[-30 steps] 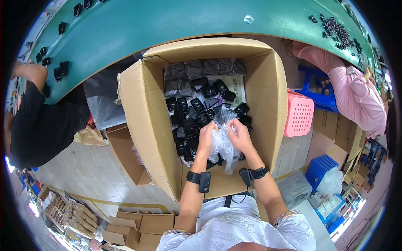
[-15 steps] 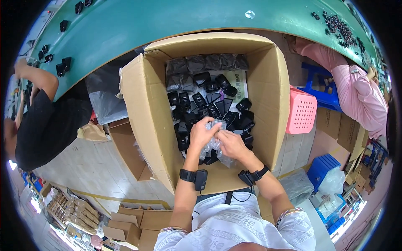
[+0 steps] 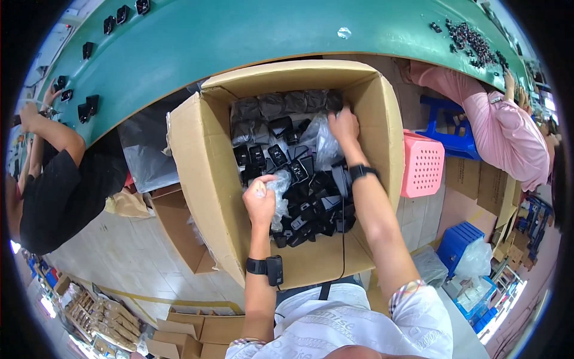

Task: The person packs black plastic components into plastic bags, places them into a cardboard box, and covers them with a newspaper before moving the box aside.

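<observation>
A deep cardboard box (image 3: 201,197) stands before me, holding many loose black plastic devices (image 3: 278,155) in a heap. Along its far wall sit several devices in dark wrapping (image 3: 272,105). My left hand (image 3: 260,202) is closed on a crumpled clear plastic bag (image 3: 280,194) above the near left of the heap. Toward the far right corner, my right hand (image 3: 345,128) is closed, and another stretch of clear plastic bag (image 3: 325,146) hangs from it. Its fingertips are close to the wrapped row and partly hidden.
A green table (image 3: 257,33) runs along the far side, with small black parts (image 3: 469,42) piled at right. A pink basket (image 3: 423,164) and blue stool (image 3: 448,128) stand right of the box. People sit at left and right. An open carton (image 3: 179,224) lies left.
My hands have parted from working together on clear plastic over the heap. The right went far and right with plastic; the left moved left, still gripping plastic. My view shifted slightly.
</observation>
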The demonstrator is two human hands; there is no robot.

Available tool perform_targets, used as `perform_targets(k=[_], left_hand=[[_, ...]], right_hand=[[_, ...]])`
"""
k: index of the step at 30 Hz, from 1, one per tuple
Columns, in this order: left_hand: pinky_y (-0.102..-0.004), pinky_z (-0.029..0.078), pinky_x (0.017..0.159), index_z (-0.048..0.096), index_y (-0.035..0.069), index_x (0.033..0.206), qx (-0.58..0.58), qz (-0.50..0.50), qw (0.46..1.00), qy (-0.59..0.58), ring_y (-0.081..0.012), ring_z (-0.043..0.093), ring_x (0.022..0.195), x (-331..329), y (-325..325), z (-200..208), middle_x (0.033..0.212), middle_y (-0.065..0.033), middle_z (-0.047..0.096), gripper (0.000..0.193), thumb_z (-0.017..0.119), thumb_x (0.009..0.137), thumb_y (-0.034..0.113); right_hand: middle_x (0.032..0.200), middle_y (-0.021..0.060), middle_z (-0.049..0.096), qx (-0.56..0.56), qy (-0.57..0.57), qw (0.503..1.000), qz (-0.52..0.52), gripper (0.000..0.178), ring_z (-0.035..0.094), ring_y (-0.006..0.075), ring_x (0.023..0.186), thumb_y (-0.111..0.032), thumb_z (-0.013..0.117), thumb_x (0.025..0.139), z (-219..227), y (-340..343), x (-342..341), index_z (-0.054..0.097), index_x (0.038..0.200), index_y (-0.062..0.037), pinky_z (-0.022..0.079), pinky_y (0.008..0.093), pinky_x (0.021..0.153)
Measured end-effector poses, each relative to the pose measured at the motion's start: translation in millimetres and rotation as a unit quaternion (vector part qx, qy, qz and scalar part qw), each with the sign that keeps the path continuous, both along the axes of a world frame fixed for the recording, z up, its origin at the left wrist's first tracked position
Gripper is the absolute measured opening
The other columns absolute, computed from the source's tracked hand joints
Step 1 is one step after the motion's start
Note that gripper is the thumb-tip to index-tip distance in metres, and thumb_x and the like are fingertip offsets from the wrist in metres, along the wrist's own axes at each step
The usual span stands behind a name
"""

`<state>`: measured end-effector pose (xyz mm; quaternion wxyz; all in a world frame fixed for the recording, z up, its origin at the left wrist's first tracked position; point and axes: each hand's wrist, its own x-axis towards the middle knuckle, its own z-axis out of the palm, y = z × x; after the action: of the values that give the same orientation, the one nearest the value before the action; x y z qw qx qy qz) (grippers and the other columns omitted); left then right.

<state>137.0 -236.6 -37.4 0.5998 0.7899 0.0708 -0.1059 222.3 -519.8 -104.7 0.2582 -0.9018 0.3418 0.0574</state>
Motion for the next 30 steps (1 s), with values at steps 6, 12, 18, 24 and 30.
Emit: perform_targets(k=[6,12,18,24,30], left_hand=[[-0.0252,0.039,0.055,0.059,0.003,0.092,-0.015,0.064,0.997,0.040,-0.0110,0.050,0.060,54,-5,-20,0.070,-0.0054,0.058,0.010,0.058,0.090,0.013],[-0.0197,0.038,0.060,0.062,0.004,0.091,-0.050,-0.098,0.987,0.121,-0.0031,0.047,0.066,43,-28,19,0.073,0.0048,0.053,0.012,0.070,0.082,0.006],[-0.0204,0.040,0.065,0.065,0.003,0.094,-0.171,-0.029,0.968,0.182,-0.0049,0.049,0.070,29,-27,24,0.077,0.0039,0.057,0.008,0.065,0.086,0.005],[-0.0221,0.043,0.074,0.067,0.000,0.099,-0.140,-0.057,0.973,0.175,-0.0070,0.052,0.081,37,-45,-13,0.088,0.0023,0.061,0.022,0.064,0.093,0.021],[-0.0319,0.049,0.081,0.065,-0.002,0.104,-0.116,-0.057,0.977,0.167,-0.0197,0.064,0.088,12,-61,-42,0.094,-0.0110,0.069,0.032,0.068,0.089,0.026]], right_hand=[[0.093,0.0201,0.069,-0.065,-0.085,0.994,-0.020,0.043,0.065,0.0442,0.087,-0.041,0.064,0.084,-41,-10,48,0.060,0.115,-0.0121,0.051,0.0548,0.077],[0.080,0.0209,0.067,-0.111,-0.186,0.976,0.034,0.028,0.064,0.0435,0.075,-0.036,0.064,0.087,-39,-16,28,0.066,0.084,-0.0083,0.051,0.0528,0.067],[0.074,0.0209,0.064,-0.073,-0.185,0.980,0.007,0.028,0.063,0.0428,0.071,-0.031,0.062,0.091,37,4,-32,0.065,0.081,-0.0052,0.048,0.0509,0.063],[0.063,0.0046,0.054,0.216,-0.177,0.957,-0.076,0.035,0.050,0.0123,0.060,-0.028,0.055,0.098,68,49,-89,0.056,0.075,-0.0016,0.041,0.0304,0.057],[0.063,0.0060,0.049,0.275,-0.134,0.952,-0.003,0.029,0.045,0.0118,0.060,-0.018,0.053,0.097,65,74,-104,0.051,0.074,0.0002,0.039,0.0307,0.056]])
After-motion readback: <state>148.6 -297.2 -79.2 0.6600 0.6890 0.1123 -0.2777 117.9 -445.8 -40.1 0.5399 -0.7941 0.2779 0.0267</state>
